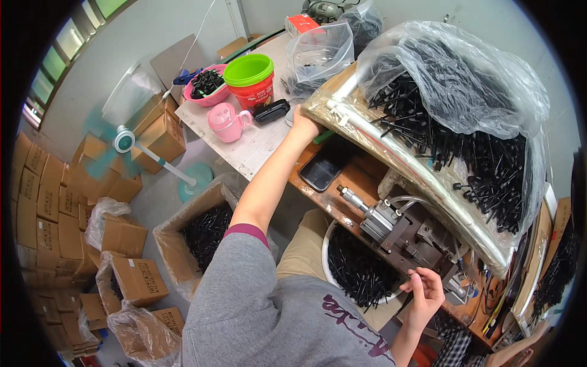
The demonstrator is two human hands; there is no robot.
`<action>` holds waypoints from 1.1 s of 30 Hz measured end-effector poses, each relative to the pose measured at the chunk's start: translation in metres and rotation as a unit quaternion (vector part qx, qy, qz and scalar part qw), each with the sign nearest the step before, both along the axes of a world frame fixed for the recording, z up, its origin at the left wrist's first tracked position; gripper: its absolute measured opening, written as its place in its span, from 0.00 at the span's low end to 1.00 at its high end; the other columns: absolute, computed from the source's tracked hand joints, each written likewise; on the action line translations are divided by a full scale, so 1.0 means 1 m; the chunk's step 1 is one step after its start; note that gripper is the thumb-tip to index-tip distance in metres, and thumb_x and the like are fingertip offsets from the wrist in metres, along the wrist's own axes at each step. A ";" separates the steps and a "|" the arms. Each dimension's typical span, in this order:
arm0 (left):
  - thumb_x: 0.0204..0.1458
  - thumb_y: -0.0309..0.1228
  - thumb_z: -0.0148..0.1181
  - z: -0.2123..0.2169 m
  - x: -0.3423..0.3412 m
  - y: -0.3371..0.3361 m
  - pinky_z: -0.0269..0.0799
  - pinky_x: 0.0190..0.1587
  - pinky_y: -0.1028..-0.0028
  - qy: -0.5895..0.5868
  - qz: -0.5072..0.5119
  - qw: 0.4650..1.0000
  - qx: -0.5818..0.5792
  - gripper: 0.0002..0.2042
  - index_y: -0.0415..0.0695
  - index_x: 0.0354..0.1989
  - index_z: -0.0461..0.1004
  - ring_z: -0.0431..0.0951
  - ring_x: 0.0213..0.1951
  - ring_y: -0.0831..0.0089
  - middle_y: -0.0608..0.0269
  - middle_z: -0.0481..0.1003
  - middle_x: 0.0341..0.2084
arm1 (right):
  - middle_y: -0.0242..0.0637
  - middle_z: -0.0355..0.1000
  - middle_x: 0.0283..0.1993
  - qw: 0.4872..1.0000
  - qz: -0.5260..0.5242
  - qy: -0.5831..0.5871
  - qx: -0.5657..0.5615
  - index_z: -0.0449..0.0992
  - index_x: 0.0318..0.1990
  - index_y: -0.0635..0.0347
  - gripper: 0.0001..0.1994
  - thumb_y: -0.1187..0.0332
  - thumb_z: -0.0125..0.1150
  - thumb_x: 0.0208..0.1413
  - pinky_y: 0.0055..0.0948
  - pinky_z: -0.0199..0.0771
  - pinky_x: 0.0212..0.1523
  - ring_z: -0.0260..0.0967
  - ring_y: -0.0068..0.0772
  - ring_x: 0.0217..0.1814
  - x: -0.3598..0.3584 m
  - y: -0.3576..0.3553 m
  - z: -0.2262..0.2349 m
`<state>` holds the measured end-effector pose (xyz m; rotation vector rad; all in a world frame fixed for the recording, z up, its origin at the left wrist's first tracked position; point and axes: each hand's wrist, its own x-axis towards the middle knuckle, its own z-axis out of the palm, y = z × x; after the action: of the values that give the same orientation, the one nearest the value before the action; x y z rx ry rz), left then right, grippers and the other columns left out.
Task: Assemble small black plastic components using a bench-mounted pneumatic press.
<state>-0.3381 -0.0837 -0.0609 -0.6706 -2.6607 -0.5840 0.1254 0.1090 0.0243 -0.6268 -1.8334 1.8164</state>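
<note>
At the left corner of a raised, tape-covered tray (367, 131), my left hand (303, 126) grips the edge, its fingers partly hidden. Many thin black plastic parts (452, 147) lie in the tray under a clear plastic bag (465, 79). My right hand (424, 292) is by the front of a metal bench fixture with a pneumatic cylinder (379, 223). Its thumb and forefinger come together; anything between them is too small to make out. Below the fixture, a white tub (326, 260) full of similar black parts rests at my lap.
A phone (321, 168) lies on the wooden bench. Further left stand a pink mug (226, 122), a red bucket with green rim (251, 79) and a pink bowl (211, 95). A running fan (124, 140) and cartons (55, 208) occupy the floor. Another person's hand (520, 356) shows lower right.
</note>
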 end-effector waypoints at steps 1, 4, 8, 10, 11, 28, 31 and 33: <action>0.50 0.45 0.62 -0.006 -0.004 -0.001 0.73 0.54 0.66 0.010 -0.021 0.998 0.050 0.25 0.51 0.57 0.74 0.76 0.55 0.58 0.56 0.76 0.54 | 0.47 0.79 0.38 1.000 0.003 0.001 -0.003 0.75 0.45 0.70 0.08 0.80 0.60 0.58 0.18 0.73 0.30 0.76 0.25 0.28 -0.001 -0.002 0.000; 0.53 0.43 0.59 -0.004 0.009 0.006 0.72 0.57 0.64 0.005 -0.049 0.995 0.090 0.24 0.49 0.58 0.73 0.73 0.57 0.55 0.52 0.74 0.56 | 0.47 0.79 0.39 1.000 -0.007 0.002 -0.005 0.75 0.45 0.70 0.08 0.80 0.60 0.59 0.18 0.74 0.31 0.76 0.24 0.28 0.001 -0.002 -0.001; 0.54 0.33 0.58 0.009 0.028 0.003 0.74 0.52 0.59 -0.016 -0.044 0.998 0.041 0.18 0.46 0.54 0.75 0.76 0.52 0.49 0.48 0.77 0.50 | 0.47 0.79 0.39 1.000 -0.012 -0.004 -0.001 0.75 0.45 0.70 0.07 0.80 0.60 0.59 0.19 0.75 0.31 0.76 0.24 0.28 0.007 0.001 -0.005; 0.52 0.29 0.57 0.002 0.023 -0.004 0.74 0.50 0.57 -0.032 -0.038 0.997 0.059 0.17 0.44 0.52 0.75 0.77 0.50 0.46 0.45 0.77 0.48 | 0.47 0.79 0.39 1.000 -0.014 -0.001 -0.005 0.75 0.44 0.70 0.07 0.80 0.60 0.59 0.19 0.74 0.30 0.76 0.24 0.28 0.007 0.001 -0.006; 0.52 0.28 0.56 -0.004 0.021 -0.009 0.74 0.50 0.56 -0.006 -0.044 0.996 0.073 0.17 0.42 0.51 0.75 0.77 0.49 0.45 0.43 0.77 0.47 | 0.46 0.79 0.39 1.000 -0.016 0.000 -0.007 0.75 0.44 0.70 0.07 0.80 0.61 0.59 0.19 0.74 0.30 0.76 0.24 0.28 0.007 0.001 -0.007; 0.42 0.23 0.67 0.035 0.082 -0.040 0.73 0.52 0.60 -0.041 -0.054 0.970 0.231 0.15 0.34 0.40 0.79 0.78 0.47 0.44 0.37 0.75 0.48 | 0.44 0.80 0.39 0.996 -0.083 0.039 0.019 0.75 0.44 0.68 0.06 0.79 0.61 0.59 0.18 0.73 0.32 0.75 0.22 0.29 0.002 -0.009 -0.013; 0.42 0.25 0.72 0.031 0.094 -0.053 0.77 0.48 0.67 0.038 -0.015 0.965 0.260 0.16 0.37 0.42 0.81 0.81 0.44 0.64 0.51 0.77 0.51 | 0.44 0.79 0.37 0.996 -0.085 0.038 0.016 0.76 0.43 0.69 0.06 0.79 0.61 0.59 0.19 0.74 0.33 0.75 0.23 0.28 0.000 -0.013 -0.013; 0.43 0.23 0.72 0.041 0.118 -0.054 0.78 0.46 0.70 -0.016 -0.051 0.935 0.350 0.15 0.39 0.42 0.81 0.80 0.44 0.69 0.55 0.77 0.52 | 0.43 0.79 0.34 0.996 -0.079 0.029 -0.001 0.76 0.43 0.70 0.06 0.80 0.60 0.60 0.20 0.75 0.34 0.75 0.24 0.28 0.001 -0.012 -0.014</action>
<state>-0.2197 -0.1380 -0.0195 -0.5726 -2.2012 -1.4767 0.1259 0.0974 0.0107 -0.6913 -1.6946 1.7156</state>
